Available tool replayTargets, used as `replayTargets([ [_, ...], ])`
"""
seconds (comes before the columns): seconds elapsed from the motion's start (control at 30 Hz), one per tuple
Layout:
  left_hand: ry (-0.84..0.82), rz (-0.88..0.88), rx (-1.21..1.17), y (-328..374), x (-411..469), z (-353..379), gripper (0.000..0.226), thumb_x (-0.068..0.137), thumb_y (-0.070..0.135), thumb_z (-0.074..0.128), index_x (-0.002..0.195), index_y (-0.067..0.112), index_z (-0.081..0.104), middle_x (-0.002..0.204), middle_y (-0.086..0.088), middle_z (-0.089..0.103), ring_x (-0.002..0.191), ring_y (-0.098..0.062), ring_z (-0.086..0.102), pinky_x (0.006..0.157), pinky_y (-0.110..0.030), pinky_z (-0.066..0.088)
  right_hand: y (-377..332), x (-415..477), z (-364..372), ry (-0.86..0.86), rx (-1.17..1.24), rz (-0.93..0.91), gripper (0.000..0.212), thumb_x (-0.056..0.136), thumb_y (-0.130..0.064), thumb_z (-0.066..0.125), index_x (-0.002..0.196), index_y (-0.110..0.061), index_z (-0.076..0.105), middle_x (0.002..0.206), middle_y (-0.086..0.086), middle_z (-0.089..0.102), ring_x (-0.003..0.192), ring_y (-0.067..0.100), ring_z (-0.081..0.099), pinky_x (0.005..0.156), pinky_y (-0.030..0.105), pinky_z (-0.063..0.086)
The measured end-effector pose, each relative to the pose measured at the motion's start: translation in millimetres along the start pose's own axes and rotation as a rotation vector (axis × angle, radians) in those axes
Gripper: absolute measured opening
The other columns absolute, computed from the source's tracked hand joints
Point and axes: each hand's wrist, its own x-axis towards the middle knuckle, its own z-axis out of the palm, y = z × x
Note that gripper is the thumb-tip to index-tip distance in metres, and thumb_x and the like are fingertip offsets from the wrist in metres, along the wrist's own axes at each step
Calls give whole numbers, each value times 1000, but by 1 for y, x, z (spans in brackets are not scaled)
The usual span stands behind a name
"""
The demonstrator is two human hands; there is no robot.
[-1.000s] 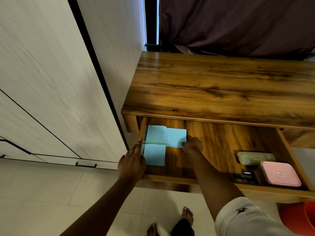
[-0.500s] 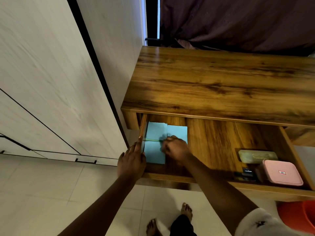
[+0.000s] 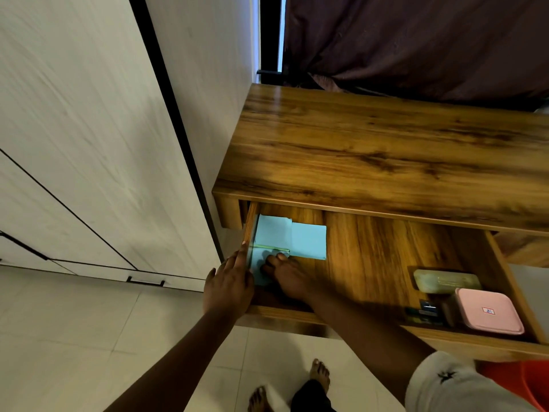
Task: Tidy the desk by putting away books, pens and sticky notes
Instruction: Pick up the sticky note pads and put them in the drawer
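Looking into the open drawer point(image 3: 386, 257), I saw light-blue sticky notes point(image 3: 309, 240) packed against its 9 o'clock wall, with a pink box point(image 3: 488, 310) and a green case point(image 3: 445, 281) toward 4 o'clock. My left hand point(image 3: 228, 288) lay straight-fingered on that wall's rim, gripping nothing. My right hand point(image 3: 286, 278) bent onto the nearest pad; pinch or press, I couldn't tell. Bare drawer floor lay between.

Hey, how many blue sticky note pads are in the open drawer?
3: back-left pad in the drawer corner; right pad beside it; front pad partly under the right hand. Others might be hidden.
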Motion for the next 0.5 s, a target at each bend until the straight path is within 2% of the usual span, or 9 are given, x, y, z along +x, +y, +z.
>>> replayTargets([
  [0.07,-8,-4,-8,0,0,0,62,97,37,36,151,28,8,147,0,42,130,-22,45,106,-46,38,-1,1,0,12,47,26,43,97,-33,38,140,-24,38,147,7,33,133,30,33,110,40,30],
  [0.13,-15,-6,-1,0,0,0,62,96,37,36,151,29,6,147,0,42,130,-22,46,106,-45,37,-1,1,-5,32,68,16,46,95,-32,46,139,-23,39,147,7,34,134,29,33,110,38,29],
  [0.2,-30,-14,2,0,1,-1,63,96,38,35,151,29,4,147,0,40,129,-22,46,107,-44,36,11,-3,-16,135,42,17,49,92,-35,51,138,-21,41,143,6,39,132,26,36,107,36,30],
  [0.27,-38,-17,-1,0,1,-2,63,97,40,34,151,29,4,148,-1,39,131,-22,44,108,-44,35,33,-8,-30,253,48,166,53,90,-44,52,136,-23,41,140,3,42,129,23,38,103,35,34],
  [0.3,-37,-16,2,0,1,-2,63,97,40,34,151,28,4,148,-1,39,131,-22,44,108,-45,35,46,-12,-33,260,53,243,57,87,-46,55,138,-24,39,142,2,40,130,22,36,103,36,33],
  [0.4,-35,-21,1,1,1,-2,62,97,41,32,151,29,3,149,-1,38,132,-22,43,109,-46,34,77,-20,-33,107,21,336,77,82,-47,63,146,-32,24,156,0,17,143,26,15,111,44,26],
  [0.5,-36,-17,12,2,1,-3,63,97,40,33,151,29,2,148,0,39,131,-22,44,108,-45,34,95,-15,-29,31,-48,290,71,88,-48,53,148,-36,16,159,-4,4,146,26,1,117,46,17],
])
